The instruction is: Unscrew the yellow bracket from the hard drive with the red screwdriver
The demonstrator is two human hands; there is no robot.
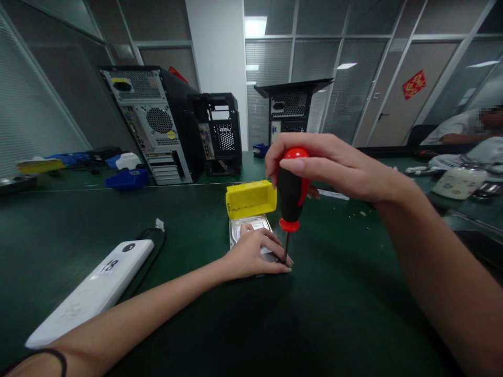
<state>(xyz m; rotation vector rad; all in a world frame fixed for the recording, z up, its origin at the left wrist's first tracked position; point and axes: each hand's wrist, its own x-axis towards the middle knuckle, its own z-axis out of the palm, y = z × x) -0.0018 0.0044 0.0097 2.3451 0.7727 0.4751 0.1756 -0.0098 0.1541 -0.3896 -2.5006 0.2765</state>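
My right hand [310,159] is wrapped round the top of a red and black screwdriver [290,196], which stands almost upright with its shaft pointing down. Below it, my left hand [255,251] lies over a silver hard drive [237,226] on the table and grips it. The left thumb and fingertips come close together around the screwdriver's tip, at the drive's near right corner. My left hand hides much of the drive, and whatever the tip touches cannot be made out. Right behind the drive stands a yellow plastic bin [251,201], its open side facing me.
A white power bank [94,290] marked 18, with a black cable, lies at left on the green table [188,324]. Computer cases [157,120] stand at the back. A blue bin [126,178] is at back left. Another person [463,128] sits at far right, near a pale jar [458,182].
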